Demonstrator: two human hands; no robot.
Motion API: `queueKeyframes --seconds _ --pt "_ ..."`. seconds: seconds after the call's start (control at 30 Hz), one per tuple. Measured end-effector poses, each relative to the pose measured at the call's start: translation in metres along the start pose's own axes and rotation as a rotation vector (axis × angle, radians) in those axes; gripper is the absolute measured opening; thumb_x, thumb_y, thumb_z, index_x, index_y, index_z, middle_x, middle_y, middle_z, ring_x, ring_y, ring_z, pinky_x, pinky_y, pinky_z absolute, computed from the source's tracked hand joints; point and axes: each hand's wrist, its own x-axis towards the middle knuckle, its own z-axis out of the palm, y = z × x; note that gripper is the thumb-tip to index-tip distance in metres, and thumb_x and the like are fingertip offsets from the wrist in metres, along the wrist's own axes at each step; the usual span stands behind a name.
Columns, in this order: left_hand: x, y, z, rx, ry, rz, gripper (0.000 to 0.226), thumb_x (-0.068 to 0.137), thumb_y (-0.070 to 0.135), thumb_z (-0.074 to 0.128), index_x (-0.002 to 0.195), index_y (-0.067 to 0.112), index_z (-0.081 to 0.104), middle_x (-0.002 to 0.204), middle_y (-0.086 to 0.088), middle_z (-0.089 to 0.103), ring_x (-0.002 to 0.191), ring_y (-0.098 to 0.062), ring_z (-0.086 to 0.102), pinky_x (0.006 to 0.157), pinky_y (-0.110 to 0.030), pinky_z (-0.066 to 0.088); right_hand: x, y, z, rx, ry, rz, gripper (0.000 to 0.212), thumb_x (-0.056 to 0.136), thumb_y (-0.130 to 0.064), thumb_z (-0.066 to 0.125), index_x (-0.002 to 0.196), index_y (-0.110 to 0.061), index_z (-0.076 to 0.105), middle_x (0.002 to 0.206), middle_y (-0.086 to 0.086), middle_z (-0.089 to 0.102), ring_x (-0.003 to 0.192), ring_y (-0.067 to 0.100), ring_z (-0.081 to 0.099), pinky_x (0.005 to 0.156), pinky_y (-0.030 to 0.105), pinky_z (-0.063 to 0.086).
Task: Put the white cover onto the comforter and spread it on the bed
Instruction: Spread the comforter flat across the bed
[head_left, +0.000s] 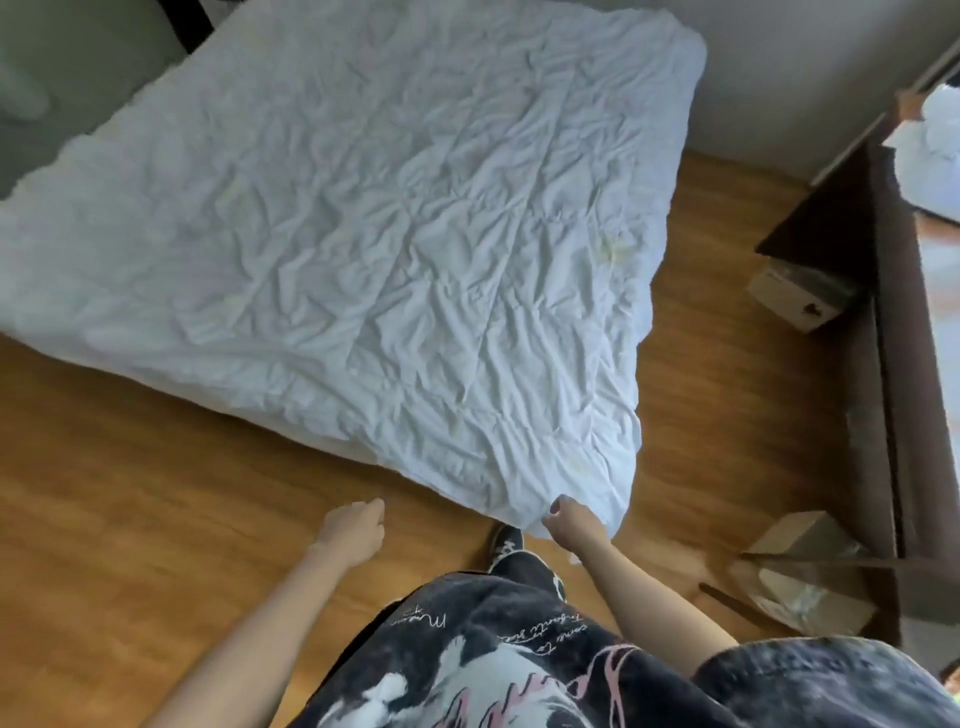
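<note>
A white, wrinkled covered comforter (363, 218) lies spread flat over the bed, hiding the mattress. Its near corner hangs down toward the wooden floor. My right hand (574, 527) pinches that near corner at its lowest edge, fingers curled into the cloth. My left hand (350, 530) hovers over the floor to the left of the corner, fingers loosely curled, holding nothing and apart from the cloth.
Wooden floor (130, 493) runs along the bed's near side and right side. A dark brown shelf unit (893, 364) stands at the right with cardboard boxes (800, 296) beside it and crumpled white cloth (935, 135) on top. My shoe (505, 540) is under the corner.
</note>
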Motion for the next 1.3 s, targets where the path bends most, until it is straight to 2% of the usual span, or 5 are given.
queueKeyframes --seconds 0.67,0.87,1.03,1.13,1.3 --pt "-0.111 -0.278 0.058 -0.511 0.04 -0.29 0.023 0.101 0.025 0.04 0.115 0.014 0.055 0.1 -0.002 0.061 0.084 -0.022 0.058 0.067 -0.032 0.044 -0.069 -0.273 0.191 -0.694 -0.255 -0.399 0.039 0.095 -0.03 0.051 0.128 -0.01 0.054 0.124 0.009 0.061 0.111 0.028 0.058 0.088 0.037 0.048" --pt "-0.1 -0.393 0.019 -0.666 -0.034 -0.381 0.028 0.104 0.029 0.039 0.125 0.015 0.052 0.114 -0.004 0.062 0.079 -0.019 0.057 0.067 -0.031 0.046 -0.021 -0.41 0.202 -0.725 -0.299 -0.397 0.036 0.091 -0.027 0.052 0.122 -0.009 0.057 0.121 0.01 0.062 0.106 0.027 0.059 0.086 0.034 0.049" --pt "-0.085 -0.483 -0.006 -0.807 0.097 -0.616 0.034 0.102 0.033 0.039 0.127 0.015 0.053 0.108 -0.002 0.063 0.077 -0.018 0.059 0.062 -0.031 0.046 0.004 -0.543 0.213 -0.685 -0.3 -0.469 0.038 0.092 -0.028 0.052 0.125 -0.009 0.056 0.12 0.01 0.061 0.112 0.028 0.058 0.085 0.032 0.047" --pt "-0.076 -0.524 -0.013 -0.855 0.1 -0.632 0.03 0.1 0.032 0.041 0.122 0.017 0.056 0.117 -0.003 0.062 0.091 -0.021 0.06 0.073 -0.032 0.048 0.007 -0.611 0.229 -0.687 -0.292 -0.496 0.02 0.092 -0.022 0.048 0.103 -0.01 0.06 0.097 0.007 0.059 0.1 0.028 0.061 0.073 0.03 0.043" --pt "-0.05 -0.617 -0.017 -0.835 0.031 -0.563 0.019 0.097 0.033 0.044 0.109 0.022 0.054 0.103 -0.001 0.064 0.086 -0.023 0.061 0.066 -0.033 0.043 0.032 -0.71 0.266 -0.681 -0.292 -0.472 0.026 0.094 -0.024 0.048 0.115 -0.012 0.059 0.111 0.009 0.061 0.107 0.027 0.059 0.075 0.029 0.042"
